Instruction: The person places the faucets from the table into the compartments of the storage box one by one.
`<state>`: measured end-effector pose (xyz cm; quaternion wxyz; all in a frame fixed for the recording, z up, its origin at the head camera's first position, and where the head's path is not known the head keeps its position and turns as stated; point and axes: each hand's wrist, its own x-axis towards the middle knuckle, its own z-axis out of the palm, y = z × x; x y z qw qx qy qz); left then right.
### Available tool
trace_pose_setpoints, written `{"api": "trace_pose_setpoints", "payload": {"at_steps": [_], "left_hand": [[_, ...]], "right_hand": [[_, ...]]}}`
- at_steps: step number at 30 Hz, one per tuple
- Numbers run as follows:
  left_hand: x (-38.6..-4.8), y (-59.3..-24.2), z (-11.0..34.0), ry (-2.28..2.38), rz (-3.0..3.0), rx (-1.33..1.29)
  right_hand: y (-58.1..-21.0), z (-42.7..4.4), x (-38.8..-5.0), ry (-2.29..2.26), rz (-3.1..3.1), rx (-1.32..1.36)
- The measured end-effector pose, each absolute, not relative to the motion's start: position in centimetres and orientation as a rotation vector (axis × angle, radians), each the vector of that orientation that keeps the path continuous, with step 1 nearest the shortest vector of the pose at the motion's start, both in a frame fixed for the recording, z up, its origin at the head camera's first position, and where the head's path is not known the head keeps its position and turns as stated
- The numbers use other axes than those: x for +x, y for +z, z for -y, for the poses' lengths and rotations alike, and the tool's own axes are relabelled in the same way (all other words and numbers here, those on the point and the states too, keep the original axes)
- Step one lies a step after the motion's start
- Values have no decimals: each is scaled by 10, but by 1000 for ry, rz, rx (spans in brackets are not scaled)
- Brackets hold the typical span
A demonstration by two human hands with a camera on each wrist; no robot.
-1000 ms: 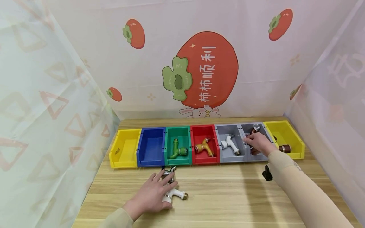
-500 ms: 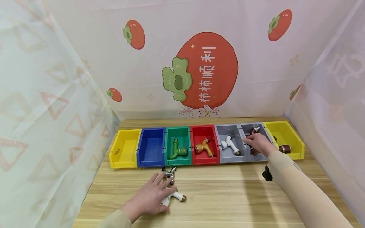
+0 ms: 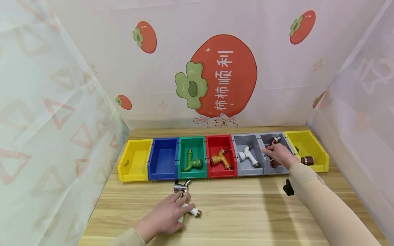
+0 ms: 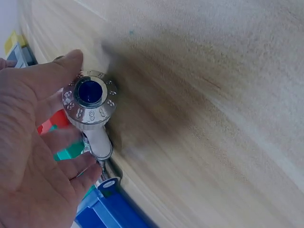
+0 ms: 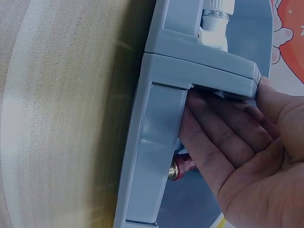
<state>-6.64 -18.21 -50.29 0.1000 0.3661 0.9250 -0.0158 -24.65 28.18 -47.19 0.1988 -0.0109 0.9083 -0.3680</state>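
Observation:
A white faucet [image 3: 195, 212] with a metal knob lies on the wooden table, my left hand [image 3: 163, 213] over it. In the left wrist view, my thumb touches the edge of the knob [image 4: 89, 102] and my fingers lie along the other side. Just beyond sits a chrome faucet [image 3: 185, 186], partly behind my fingertips. My right hand [image 3: 279, 154] grips the side wall of the right grey bin [image 5: 164, 156], thumb at the rim and fingers inside. A brown faucet [image 3: 275, 139] in that bin is partly hidden by the hand.
A row of bins spans the table: yellow [image 3: 135, 160], blue [image 3: 163, 159], green with a green faucet [image 3: 189, 163], red with a yellow faucet [image 3: 221, 159], grey with a white faucet [image 3: 248, 156], and yellow [image 3: 311, 147] at far right. Printed cloth walls surround the table.
The white faucet has shifted slightly left and my left fingers have drawn closer together over it. More of the chrome faucet shows. My right hand has stayed still at the grey bin.

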Motion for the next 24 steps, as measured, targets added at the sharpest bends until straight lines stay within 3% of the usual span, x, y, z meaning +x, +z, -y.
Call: {"api": "trace_pose_setpoints", "payload": {"at_steps": [11, 24], "left_hand": [[-68, -505, 188, -66, -2690, 1235], [-69, -512, 198, -45, -2767, 1715]], "right_hand": [[-472, -283, -248, -970, -2580, -50], [-472, -283, -247, -954, -2588, -61]]}}
